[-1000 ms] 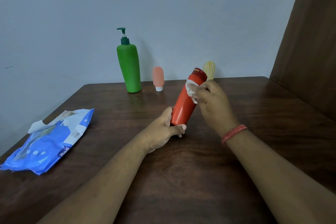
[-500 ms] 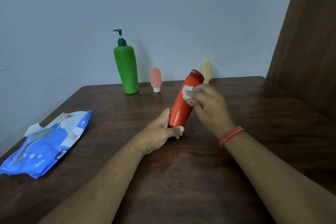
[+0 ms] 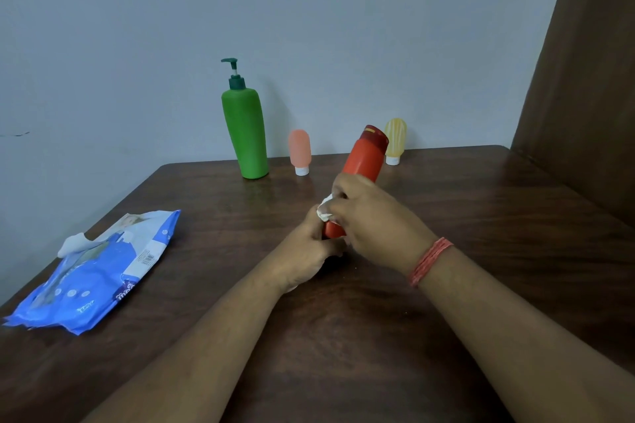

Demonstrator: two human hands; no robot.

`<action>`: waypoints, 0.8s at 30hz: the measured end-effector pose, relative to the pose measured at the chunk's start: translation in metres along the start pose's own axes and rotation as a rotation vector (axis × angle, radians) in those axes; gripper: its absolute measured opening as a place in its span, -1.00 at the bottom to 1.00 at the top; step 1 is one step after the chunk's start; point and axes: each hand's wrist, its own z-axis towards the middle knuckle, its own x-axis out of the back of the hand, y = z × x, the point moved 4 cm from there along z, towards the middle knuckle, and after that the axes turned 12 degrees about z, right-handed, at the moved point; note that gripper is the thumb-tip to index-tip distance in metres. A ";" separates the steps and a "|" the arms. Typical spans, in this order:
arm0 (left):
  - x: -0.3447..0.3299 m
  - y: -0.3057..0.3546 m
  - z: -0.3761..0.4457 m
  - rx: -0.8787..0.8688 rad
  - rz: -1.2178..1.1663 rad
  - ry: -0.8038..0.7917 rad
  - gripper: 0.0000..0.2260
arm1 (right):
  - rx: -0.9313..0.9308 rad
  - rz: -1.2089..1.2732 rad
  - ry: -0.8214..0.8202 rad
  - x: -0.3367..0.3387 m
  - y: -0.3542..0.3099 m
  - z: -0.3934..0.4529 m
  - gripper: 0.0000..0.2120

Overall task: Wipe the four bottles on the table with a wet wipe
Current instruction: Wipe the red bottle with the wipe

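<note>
A red bottle (image 3: 365,161) with a darker red cap leans away from me over the middle of the table. My left hand (image 3: 309,247) grips its base. My right hand (image 3: 374,223) holds a white wet wipe (image 3: 324,211) against the lower body of the red bottle, close to my left hand. Along the back edge stand a tall green pump bottle (image 3: 245,134), a small pink bottle (image 3: 300,152) on its white cap, and a small yellow bottle (image 3: 395,141) partly hidden behind the red one.
A blue pack of wet wipes (image 3: 99,271) lies at the left edge of the dark wooden table (image 3: 481,223), a white wipe sticking out of its opening. A grey wall runs behind the table and a brown panel stands at the right.
My right hand has slid the wipe down the red bottle, from near the cap to the lower body next to my left hand. The bottle stays tilted in my left hand.
</note>
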 end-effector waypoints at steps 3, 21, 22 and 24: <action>0.001 0.000 0.002 0.024 -0.018 0.018 -0.42 | -0.075 -0.021 0.133 0.007 0.008 -0.004 -0.65; 0.012 -0.003 0.002 -0.010 -0.491 0.008 -0.49 | 0.091 0.349 0.115 0.006 0.025 -0.013 -0.80; 0.015 -0.002 0.001 -0.016 -0.528 0.015 -0.47 | 0.080 0.359 0.126 0.005 0.025 -0.015 -0.80; 0.018 -0.001 0.001 -0.021 -0.593 0.037 -0.47 | 0.084 0.375 0.139 0.001 0.019 -0.016 -0.80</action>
